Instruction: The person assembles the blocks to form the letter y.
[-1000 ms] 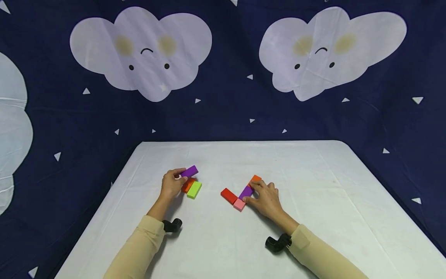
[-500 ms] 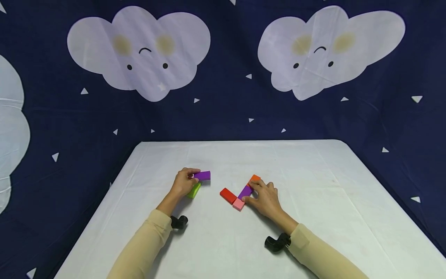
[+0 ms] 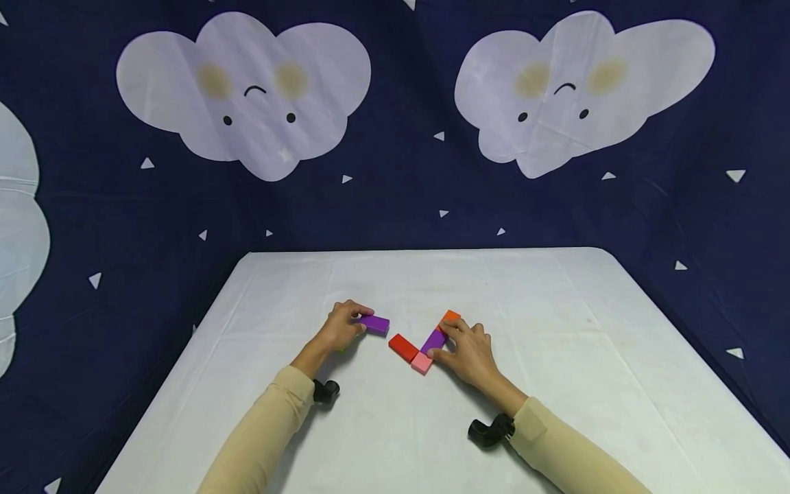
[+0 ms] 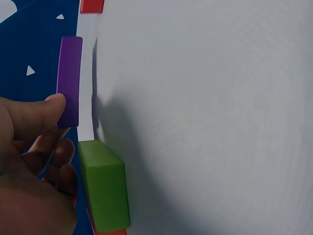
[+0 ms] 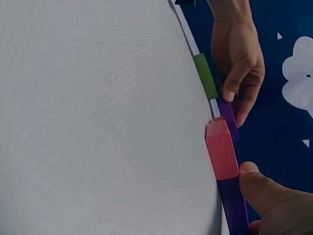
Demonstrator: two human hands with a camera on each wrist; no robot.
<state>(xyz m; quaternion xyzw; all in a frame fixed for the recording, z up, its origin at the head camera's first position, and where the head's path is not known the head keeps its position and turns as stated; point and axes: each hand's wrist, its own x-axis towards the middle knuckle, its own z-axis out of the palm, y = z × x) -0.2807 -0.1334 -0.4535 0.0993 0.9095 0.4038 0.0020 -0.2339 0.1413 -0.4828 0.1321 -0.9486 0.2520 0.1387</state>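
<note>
Between thumb and fingers, my left hand pinches a purple block by its left end. The block is above the white table, and its shadow shows in the left wrist view. My right hand holds a second purple block, thumb at its near end and fingertips by the orange block beyond it. A pink block sits at that near end, and a red block angles away from it to the left, making a V shape.
A green block stands on the white table below my left hand, mostly hidden in the head view. An orange-red block peeks out beside it. Dark blue cloth with clouds hangs behind the table.
My left hand has carried its purple block rightward and nearer, from over the green and orange-red blocks toward the red block, turning it on the way. My right hand has stayed in place.
</note>
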